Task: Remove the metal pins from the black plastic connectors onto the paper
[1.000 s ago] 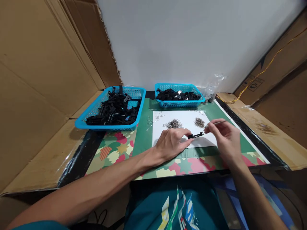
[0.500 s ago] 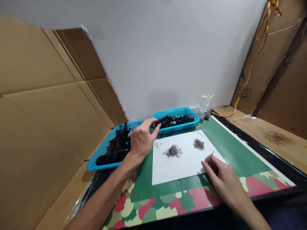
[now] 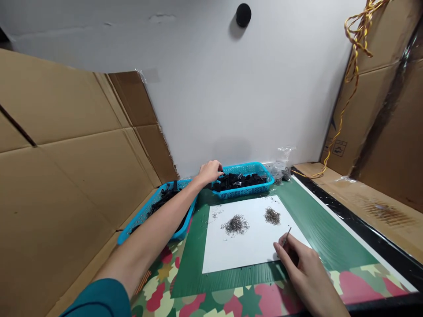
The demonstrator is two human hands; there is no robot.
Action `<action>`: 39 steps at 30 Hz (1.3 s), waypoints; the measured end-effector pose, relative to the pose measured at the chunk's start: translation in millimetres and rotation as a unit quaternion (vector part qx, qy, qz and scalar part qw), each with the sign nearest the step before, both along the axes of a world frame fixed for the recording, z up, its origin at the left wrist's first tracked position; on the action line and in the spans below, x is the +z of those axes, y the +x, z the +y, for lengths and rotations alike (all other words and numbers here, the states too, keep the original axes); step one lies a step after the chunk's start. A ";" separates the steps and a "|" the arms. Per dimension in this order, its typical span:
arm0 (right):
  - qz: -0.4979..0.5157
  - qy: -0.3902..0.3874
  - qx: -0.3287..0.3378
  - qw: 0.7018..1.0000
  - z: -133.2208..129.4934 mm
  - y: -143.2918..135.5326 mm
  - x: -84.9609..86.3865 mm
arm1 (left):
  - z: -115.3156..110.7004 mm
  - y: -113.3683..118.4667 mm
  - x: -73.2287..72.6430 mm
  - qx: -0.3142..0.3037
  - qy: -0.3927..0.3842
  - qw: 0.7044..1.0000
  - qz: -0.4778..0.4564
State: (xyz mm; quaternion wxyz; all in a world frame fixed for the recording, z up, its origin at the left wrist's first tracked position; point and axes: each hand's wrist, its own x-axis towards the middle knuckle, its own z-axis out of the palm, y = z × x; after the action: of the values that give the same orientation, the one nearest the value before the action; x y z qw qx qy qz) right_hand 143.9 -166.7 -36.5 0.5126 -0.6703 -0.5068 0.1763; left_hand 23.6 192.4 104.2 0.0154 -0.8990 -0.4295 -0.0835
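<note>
My left hand reaches to the left end of the far blue basket, its fingers bent over black parts; what they hold, if anything, is hidden. Near the right edge of the white sheet, my right hand pinches a thin metal tool that points up. On the sheet lie a larger pile of small metal pieces and a smaller pile, with loose bits at the upper left corner.
A second blue basket of black parts stands at the left, partly behind my left forearm. Clear plastic bags sit right of the far basket. Cardboard walls flank the green mat. Yellow wire hangs at the right.
My left hand has moved forward to the far basket's left end, its forearm now stretched across the left basket. My right hand keeps its pinch on the tool. The view has tilted upward.
</note>
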 end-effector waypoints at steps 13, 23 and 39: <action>0.010 -0.021 0.033 0.999 -2.0 2.4 0.3 | 32.5 -2.1 -1.3 -0.121 -0.085 0.987 0.055; 0.017 -0.021 0.025 0.999 -6.7 4.5 -0.8 | 36.4 -62.0 14.2 -0.030 -0.082 0.993 0.079; 0.016 -0.069 0.052 0.996 -9.0 9.0 -10.7 | 14.9 -131.3 -16.8 0.127 -0.013 0.957 0.259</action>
State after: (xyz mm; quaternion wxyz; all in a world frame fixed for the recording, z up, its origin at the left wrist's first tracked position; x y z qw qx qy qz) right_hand 152.9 -175.7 -47.2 0.4638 -0.6740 -0.5188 0.2479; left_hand -107.7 207.4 87.4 0.1254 -0.8281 -0.5223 0.1603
